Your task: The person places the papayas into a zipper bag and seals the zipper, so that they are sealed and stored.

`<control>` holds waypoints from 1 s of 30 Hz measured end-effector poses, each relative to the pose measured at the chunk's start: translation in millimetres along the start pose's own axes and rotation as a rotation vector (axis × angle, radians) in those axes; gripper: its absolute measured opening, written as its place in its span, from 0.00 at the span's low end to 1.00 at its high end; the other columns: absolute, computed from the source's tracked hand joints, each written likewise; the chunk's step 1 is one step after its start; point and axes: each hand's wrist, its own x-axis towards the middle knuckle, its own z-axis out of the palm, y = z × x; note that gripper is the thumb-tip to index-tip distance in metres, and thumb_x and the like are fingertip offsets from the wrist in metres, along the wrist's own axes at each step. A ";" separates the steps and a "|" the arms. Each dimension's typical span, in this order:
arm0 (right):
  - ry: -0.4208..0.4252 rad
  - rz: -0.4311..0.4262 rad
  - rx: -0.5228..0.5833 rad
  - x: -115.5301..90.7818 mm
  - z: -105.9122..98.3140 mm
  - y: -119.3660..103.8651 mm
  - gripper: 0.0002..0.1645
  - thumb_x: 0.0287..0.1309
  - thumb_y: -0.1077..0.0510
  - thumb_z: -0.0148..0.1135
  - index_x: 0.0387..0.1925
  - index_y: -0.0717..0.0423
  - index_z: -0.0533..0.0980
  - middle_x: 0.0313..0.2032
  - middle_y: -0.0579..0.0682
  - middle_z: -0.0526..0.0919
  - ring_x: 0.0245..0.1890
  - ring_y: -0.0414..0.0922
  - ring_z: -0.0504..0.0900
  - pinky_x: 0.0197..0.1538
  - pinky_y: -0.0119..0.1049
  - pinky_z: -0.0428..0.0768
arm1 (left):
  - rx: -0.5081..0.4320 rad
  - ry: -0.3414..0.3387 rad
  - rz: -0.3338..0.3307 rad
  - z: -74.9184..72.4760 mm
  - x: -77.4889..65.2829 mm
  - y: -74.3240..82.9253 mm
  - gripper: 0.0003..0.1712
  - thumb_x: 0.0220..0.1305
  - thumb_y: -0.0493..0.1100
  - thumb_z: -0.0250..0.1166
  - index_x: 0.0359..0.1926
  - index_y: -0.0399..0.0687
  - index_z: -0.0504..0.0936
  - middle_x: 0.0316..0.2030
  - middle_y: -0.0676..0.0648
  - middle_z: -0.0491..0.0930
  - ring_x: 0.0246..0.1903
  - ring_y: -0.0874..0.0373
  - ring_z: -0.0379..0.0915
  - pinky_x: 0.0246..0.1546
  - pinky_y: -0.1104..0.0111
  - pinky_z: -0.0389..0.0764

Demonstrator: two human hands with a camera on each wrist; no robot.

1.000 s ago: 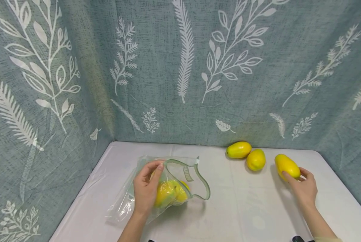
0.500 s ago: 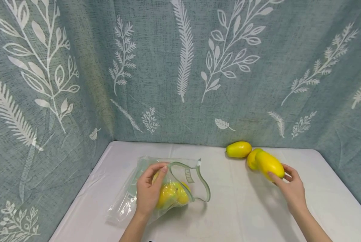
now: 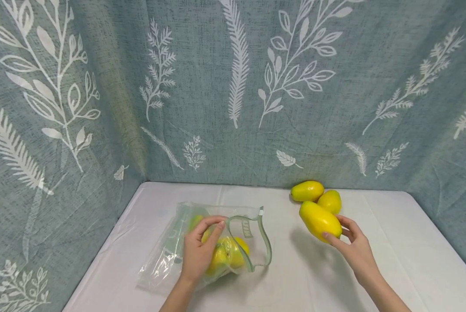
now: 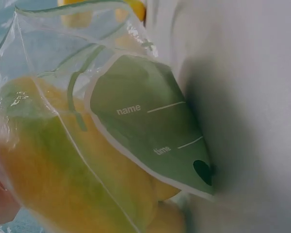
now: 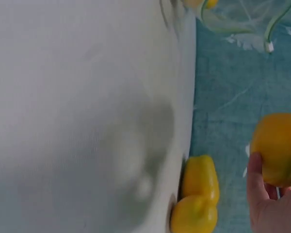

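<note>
Above the pale surface (image 3: 279, 284), and apart from it, I have a yellow fruit (image 3: 319, 220) gripped in the right hand (image 3: 355, 249) — thumb on its near side. My left hand (image 3: 201, 251) pinches the clear bag (image 3: 160, 262) beside its gaping mouth, with more fruit (image 3: 238, 251) inside. Farther back, two loose fruits (image 3: 307, 191) lie near the curtain (image 3: 201, 86). I judge this step as bagging another fruit; next probably calls for a steady, wide mouth — and careful alignment.
</note>
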 end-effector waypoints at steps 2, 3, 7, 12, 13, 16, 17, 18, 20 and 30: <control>-0.023 -0.014 0.010 -3.3 3.7 -2.0 0.45 0.61 0.44 0.65 0.70 0.58 0.56 0.68 0.57 0.61 0.63 0.53 0.63 0.60 0.51 0.68 | 0.004 -0.010 -0.007 1.1 -1.3 -1.1 0.06 0.64 0.36 0.65 0.41 0.47 0.85 0.39 0.54 0.85 0.48 0.58 0.78 0.57 0.69 0.72; -0.033 -0.020 0.016 -5.0 5.5 -3.1 0.44 0.61 0.45 0.65 0.70 0.58 0.57 0.68 0.57 0.61 0.63 0.52 0.63 0.60 0.52 0.68 | 0.003 -0.015 -0.009 1.6 -1.9 -1.7 0.06 0.64 0.36 0.65 0.41 0.47 0.85 0.40 0.54 0.85 0.48 0.58 0.78 0.57 0.69 0.72; -0.070 -0.039 0.022 -10.9 12.1 -8.1 0.42 0.60 0.45 0.67 0.69 0.56 0.60 0.66 0.54 0.64 0.62 0.52 0.65 0.60 0.54 0.69 | 0.001 -0.031 -0.011 3.8 -4.2 -4.6 0.06 0.64 0.36 0.65 0.41 0.47 0.85 0.40 0.53 0.85 0.48 0.57 0.78 0.58 0.67 0.72; -0.106 -0.061 0.013 -16.3 20.6 -13.5 0.39 0.58 0.48 0.69 0.67 0.54 0.64 0.64 0.52 0.69 0.60 0.50 0.68 0.57 0.51 0.71 | -0.011 -0.040 -0.001 6.5 -7.3 -8.6 0.06 0.64 0.37 0.65 0.41 0.49 0.85 0.40 0.54 0.85 0.47 0.56 0.78 0.58 0.68 0.73; -0.114 -0.061 0.012 -17.2 22.4 -14.3 0.39 0.58 0.48 0.69 0.66 0.53 0.65 0.63 0.52 0.70 0.60 0.50 0.68 0.57 0.50 0.71 | -0.012 -0.040 0.007 7.0 -7.7 -9.1 0.06 0.64 0.37 0.65 0.41 0.49 0.85 0.40 0.54 0.85 0.47 0.56 0.79 0.57 0.68 0.73; -0.136 -0.063 0.007 -19.5 28.3 -15.9 0.37 0.56 0.48 0.70 0.65 0.52 0.68 0.61 0.51 0.73 0.57 0.48 0.69 0.53 0.46 0.72 | -0.013 -0.040 0.031 7.8 -8.4 -9.9 0.06 0.65 0.36 0.65 0.41 0.48 0.85 0.40 0.53 0.85 0.47 0.55 0.79 0.56 0.68 0.74; -0.142 -0.063 0.010 -20.0 30.4 -16.2 0.37 0.56 0.48 0.71 0.64 0.52 0.69 0.60 0.50 0.74 0.57 0.48 0.69 0.52 0.44 0.73 | -0.013 -0.041 0.036 7.8 -8.4 -10.0 0.06 0.65 0.36 0.65 0.41 0.48 0.85 0.40 0.53 0.85 0.46 0.55 0.79 0.56 0.68 0.74; -0.149 -0.063 0.014 -20.5 32.4 -16.3 0.36 0.55 0.49 0.71 0.64 0.51 0.69 0.60 0.50 0.74 0.56 0.48 0.70 0.51 0.43 0.73 | -0.012 -0.043 0.045 8.1 -8.5 -9.9 0.06 0.65 0.36 0.64 0.42 0.47 0.85 0.40 0.53 0.85 0.46 0.55 0.79 0.55 0.68 0.74; -0.159 -0.065 0.026 -21.2 36.3 -16.3 0.35 0.54 0.50 0.72 0.62 0.50 0.71 0.58 0.50 0.76 0.55 0.48 0.71 0.49 0.41 0.74 | -0.010 -0.045 0.048 8.1 -8.8 -9.8 0.06 0.65 0.36 0.64 0.42 0.48 0.85 0.40 0.53 0.85 0.46 0.55 0.79 0.55 0.68 0.75; -0.211 -0.066 0.047 -20.5 52.4 -18.7 0.32 0.51 0.49 0.74 0.59 0.47 0.75 0.54 0.48 0.79 0.52 0.47 0.74 0.46 0.39 0.76 | -0.015 -0.046 0.034 7.9 -9.1 -8.6 0.07 0.65 0.34 0.64 0.43 0.45 0.84 0.41 0.51 0.85 0.47 0.56 0.79 0.55 0.68 0.75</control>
